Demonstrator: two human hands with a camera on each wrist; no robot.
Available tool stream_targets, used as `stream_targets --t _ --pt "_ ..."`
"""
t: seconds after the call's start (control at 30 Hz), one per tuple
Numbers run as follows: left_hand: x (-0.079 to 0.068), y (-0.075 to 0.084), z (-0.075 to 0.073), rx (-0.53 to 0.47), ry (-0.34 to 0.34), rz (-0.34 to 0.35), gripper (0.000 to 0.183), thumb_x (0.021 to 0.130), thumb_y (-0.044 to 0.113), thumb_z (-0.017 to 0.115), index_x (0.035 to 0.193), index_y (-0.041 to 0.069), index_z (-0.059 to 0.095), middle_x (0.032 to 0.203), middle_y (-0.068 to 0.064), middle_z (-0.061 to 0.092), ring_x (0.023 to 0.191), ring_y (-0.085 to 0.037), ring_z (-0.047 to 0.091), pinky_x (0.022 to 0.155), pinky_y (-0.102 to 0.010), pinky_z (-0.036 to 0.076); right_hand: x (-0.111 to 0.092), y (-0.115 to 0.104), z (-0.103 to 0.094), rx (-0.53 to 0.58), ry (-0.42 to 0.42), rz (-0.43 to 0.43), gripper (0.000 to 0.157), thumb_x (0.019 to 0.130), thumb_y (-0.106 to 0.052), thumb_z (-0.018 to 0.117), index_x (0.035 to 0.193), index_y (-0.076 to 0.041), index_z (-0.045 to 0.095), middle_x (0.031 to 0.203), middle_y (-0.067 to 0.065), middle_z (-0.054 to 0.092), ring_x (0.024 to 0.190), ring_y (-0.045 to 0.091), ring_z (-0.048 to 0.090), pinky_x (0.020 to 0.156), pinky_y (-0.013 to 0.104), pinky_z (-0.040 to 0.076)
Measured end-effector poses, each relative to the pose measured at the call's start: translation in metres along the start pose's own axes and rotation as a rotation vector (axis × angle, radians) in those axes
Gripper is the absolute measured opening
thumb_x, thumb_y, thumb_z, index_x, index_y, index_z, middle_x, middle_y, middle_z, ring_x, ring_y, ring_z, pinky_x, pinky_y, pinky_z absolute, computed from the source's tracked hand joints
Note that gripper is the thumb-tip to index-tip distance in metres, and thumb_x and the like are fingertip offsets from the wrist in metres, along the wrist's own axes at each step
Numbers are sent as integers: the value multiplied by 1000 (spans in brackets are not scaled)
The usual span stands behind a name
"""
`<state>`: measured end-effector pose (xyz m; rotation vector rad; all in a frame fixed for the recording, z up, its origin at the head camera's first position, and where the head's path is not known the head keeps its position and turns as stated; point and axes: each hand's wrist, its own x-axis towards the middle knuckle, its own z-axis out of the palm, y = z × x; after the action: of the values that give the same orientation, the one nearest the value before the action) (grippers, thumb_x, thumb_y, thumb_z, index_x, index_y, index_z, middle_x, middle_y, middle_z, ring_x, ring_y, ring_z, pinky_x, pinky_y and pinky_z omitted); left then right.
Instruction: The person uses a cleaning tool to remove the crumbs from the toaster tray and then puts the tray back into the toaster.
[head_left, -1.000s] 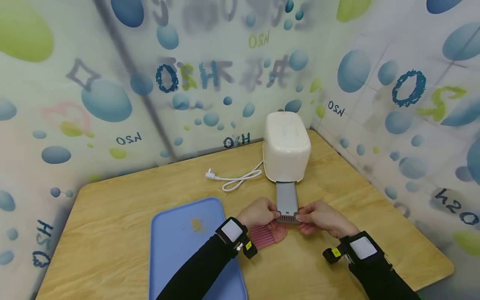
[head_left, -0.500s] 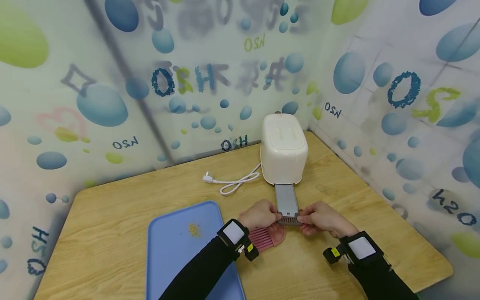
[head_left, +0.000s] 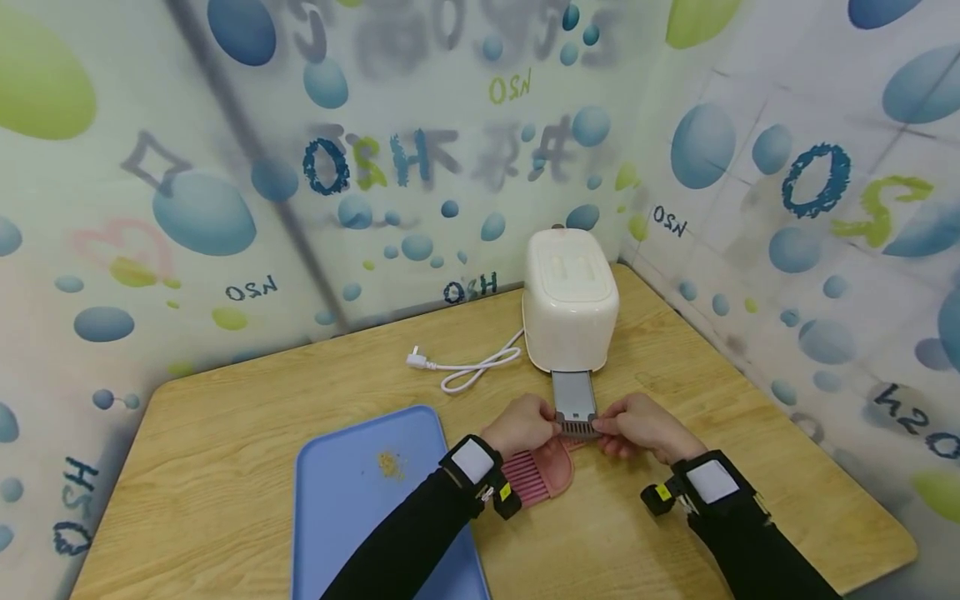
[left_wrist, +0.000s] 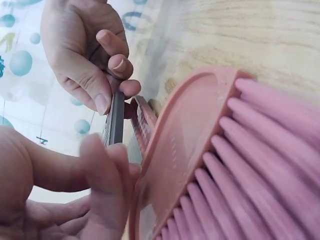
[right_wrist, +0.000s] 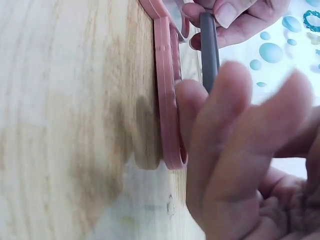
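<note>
A white toaster [head_left: 572, 308] stands at the back right of the table, with its grey crumb tray [head_left: 573, 396] sticking out of the near end. My left hand [head_left: 522, 422] pinches the tray's left front corner between thumb and fingers. At the opposite corner, my right hand [head_left: 643, 427] pinches the tray the same way. In both wrist views the tray shows edge-on as a dark grey strip [left_wrist: 117, 117]. Just below the hands lies a pink brush [head_left: 536, 475] with thick bristles, partly covered by my left hand and wrist.
A blue tray [head_left: 360, 517] with a small heap of crumbs [head_left: 389, 464] lies left of the brush, partly under my left forearm. The toaster's white cord and plug [head_left: 468, 369] lie looped to its left. Printed curtains [head_left: 450, 125] rise behind the wooden table [head_left: 225, 433].
The crumb tray has slid a little further into the toaster, both hands moving forward with it. More of the pink brush shows below them. The view has shifted slightly.
</note>
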<state>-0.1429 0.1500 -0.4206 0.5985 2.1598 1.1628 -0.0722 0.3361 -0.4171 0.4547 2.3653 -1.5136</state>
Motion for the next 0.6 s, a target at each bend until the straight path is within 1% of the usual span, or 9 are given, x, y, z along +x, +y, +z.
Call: stream_targets --t 0.13,0.2,0.3,0.43,0.53,0.57,0.6 --pt "6 0 -1 43 37 -18 8 82 4 63 87 1 58 65 -5 57 50 -14 56 47 -25 46 6 -1 0 -37 33 10 15 88 -14 59 90 1 61 71 12 63 54 17 55 44 24 42" --pt "10 0 -1 55 42 -33 8 82 5 63 86 1 58 65 -5 57 50 -14 56 47 -26 46 8 -1 0 -37 40 21 15 88 -14 59 91 1 61 71 12 62 53 17 54 43 24 41" --pt "15 -1 -1 66 48 -49 8 81 6 64 85 2 58 64 -5 58 49 -14 56 47 -27 47 12 -1 0 -28 54 38 17 87 -14 59 93 2 60 71 12 62 54 17 54 44 24 43" --pt "19 -3 -1 68 66 -58 8 81 6 66 80 4 58 59 -6 58 47 -14 55 47 -28 47 16 0 1 -21 72 48 20 87 -14 60 96 3 58 74 13 62 57 18 56 48 27 47" --pt "19 -4 -4 68 75 -39 9 80 6 66 76 4 58 57 -5 58 46 -15 55 46 -28 47 18 1 1 -11 98 45 21 86 -14 61 96 4 57 74 14 62 58 19 57 50 29 49" --pt "19 -3 -7 83 84 -24 9 80 7 66 75 5 59 57 -4 58 47 -14 55 46 -28 47 19 2 1 -10 108 41 21 86 -13 61 97 5 56 74 14 62 58 19 58 50 30 49" --pt "20 -2 -10 120 106 5 8 81 8 64 75 6 59 59 -2 58 48 -13 55 46 -27 46 20 3 1 -8 120 33 21 86 -12 61 97 5 55 73 15 62 58 20 58 50 30 50"
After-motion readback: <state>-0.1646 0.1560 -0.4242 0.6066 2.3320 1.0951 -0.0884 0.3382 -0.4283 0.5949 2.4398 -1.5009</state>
